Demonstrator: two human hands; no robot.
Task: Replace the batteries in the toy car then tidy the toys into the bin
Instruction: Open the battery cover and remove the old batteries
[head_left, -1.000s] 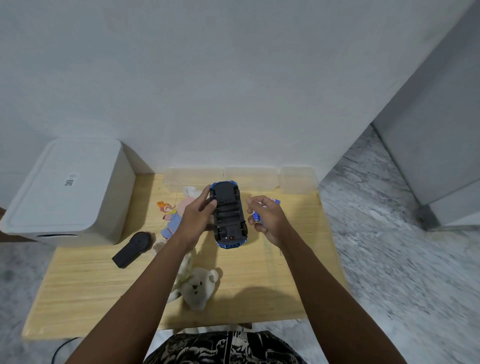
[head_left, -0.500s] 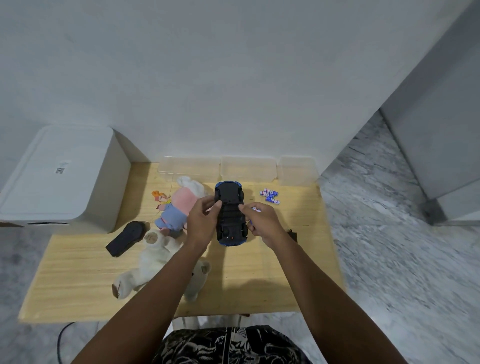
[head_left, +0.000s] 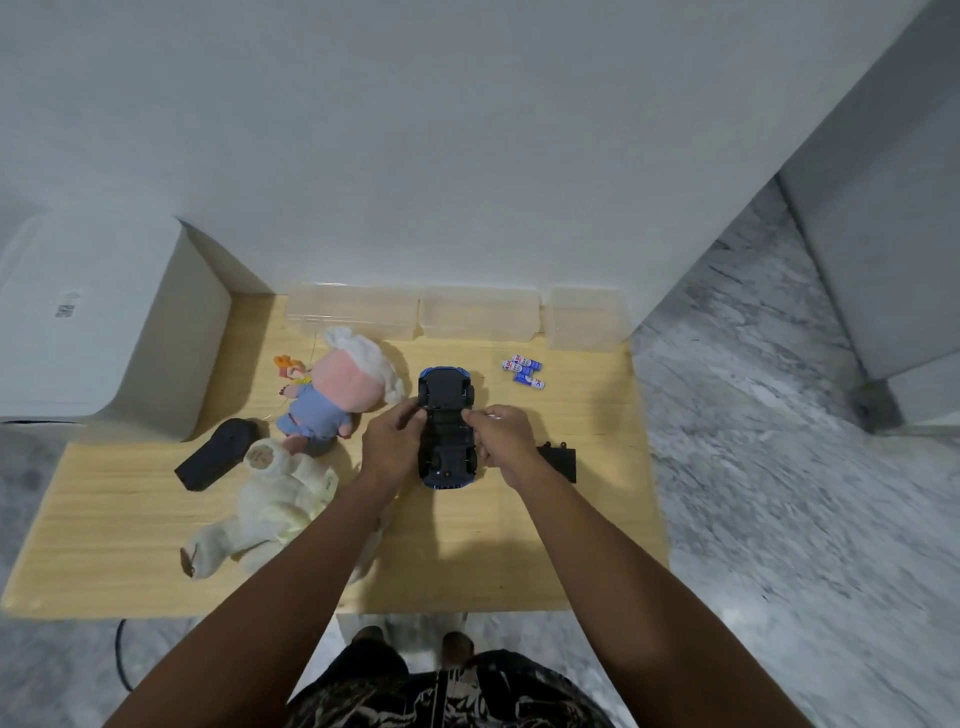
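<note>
Car (head_left: 447, 427) lay belly-up; left hand (head_left: 390, 440) pinched its side, right hand (head_left: 503, 435) pinched battery (head_left: 496, 414) at bay. Risk: battery seated backwards or slipping toward spare batteries (head_left: 523, 370).

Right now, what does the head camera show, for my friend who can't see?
Two hands, left hand and right hand, hold an upside-down blue toy car over a wooden table. Plush toys lie left; batteries lie behind.
</note>
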